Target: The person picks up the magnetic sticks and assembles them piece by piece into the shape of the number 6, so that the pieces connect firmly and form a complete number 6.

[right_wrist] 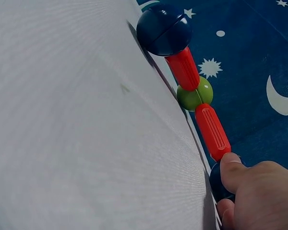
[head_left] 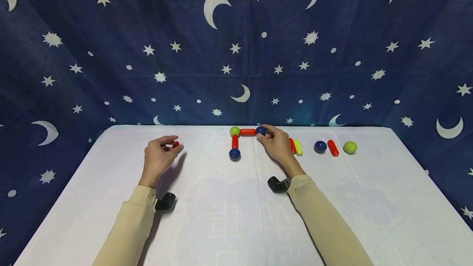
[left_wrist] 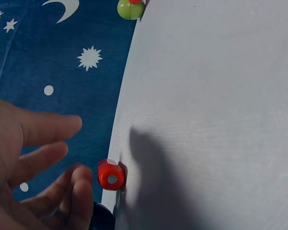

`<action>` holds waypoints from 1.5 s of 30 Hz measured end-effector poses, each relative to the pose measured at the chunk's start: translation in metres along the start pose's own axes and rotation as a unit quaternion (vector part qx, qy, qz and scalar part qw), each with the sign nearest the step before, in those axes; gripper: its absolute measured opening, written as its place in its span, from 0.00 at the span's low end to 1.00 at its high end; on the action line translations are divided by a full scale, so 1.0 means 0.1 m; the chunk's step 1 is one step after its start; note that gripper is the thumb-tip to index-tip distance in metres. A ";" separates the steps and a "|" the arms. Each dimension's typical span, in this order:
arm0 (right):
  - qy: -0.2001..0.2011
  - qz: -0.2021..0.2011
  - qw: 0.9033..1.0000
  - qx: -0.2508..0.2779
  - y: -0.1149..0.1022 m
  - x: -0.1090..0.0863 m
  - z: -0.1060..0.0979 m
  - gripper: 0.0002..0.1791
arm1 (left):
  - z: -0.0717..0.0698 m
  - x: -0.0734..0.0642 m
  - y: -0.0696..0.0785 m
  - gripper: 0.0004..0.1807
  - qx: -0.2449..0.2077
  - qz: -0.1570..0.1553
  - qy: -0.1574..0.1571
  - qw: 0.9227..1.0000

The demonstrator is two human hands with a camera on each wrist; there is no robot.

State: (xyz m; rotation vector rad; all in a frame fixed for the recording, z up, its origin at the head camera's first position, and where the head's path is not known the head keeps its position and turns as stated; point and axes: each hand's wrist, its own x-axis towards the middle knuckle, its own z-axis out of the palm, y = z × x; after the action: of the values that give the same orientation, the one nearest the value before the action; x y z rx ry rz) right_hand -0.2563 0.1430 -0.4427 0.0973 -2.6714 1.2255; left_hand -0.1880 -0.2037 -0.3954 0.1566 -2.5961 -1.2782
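The left hand [head_left: 158, 158] and right hand [head_left: 278, 147] are bare. The left sleeve [head_left: 127, 225] and the right sleeve [head_left: 327, 218] are long, tan and plain. The left gadget [head_left: 167, 201] and right gadget [head_left: 278, 184] at the wrists are black and bent (the right one has tiny holes).

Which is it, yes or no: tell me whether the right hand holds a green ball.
No, the right hand pinches a blue ball.
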 end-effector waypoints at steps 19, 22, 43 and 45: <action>-0.003 0.001 1.000 0.006 -0.02 -0.01 -0.01 0.26 | 0.05 0.00 -0.06 0.18 0.051 -0.025 -0.009 0.998; -0.005 0.004 1.000 0.007 -0.02 -0.01 -0.01 0.26 | 0.05 0.01 -0.07 0.18 0.053 -0.025 -0.013 0.998; -0.002 0.005 1.000 0.011 0.00 0.00 -0.01 0.26 | 0.20 -0.01 0.10 0.20 -0.111 -0.102 -0.116 0.982; -0.001 0.003 1.000 0.011 0.00 0.00 -0.01 0.26 | 0.23 -0.03 0.13 0.20 -0.131 -0.096 -0.131 0.978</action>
State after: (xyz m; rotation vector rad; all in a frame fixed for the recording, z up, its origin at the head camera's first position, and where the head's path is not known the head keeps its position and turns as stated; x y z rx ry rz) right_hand -0.2558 0.1439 -0.4421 0.0941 -2.6619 1.2585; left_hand -0.1907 -0.1775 -0.3988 0.2073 -2.6415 -1.8069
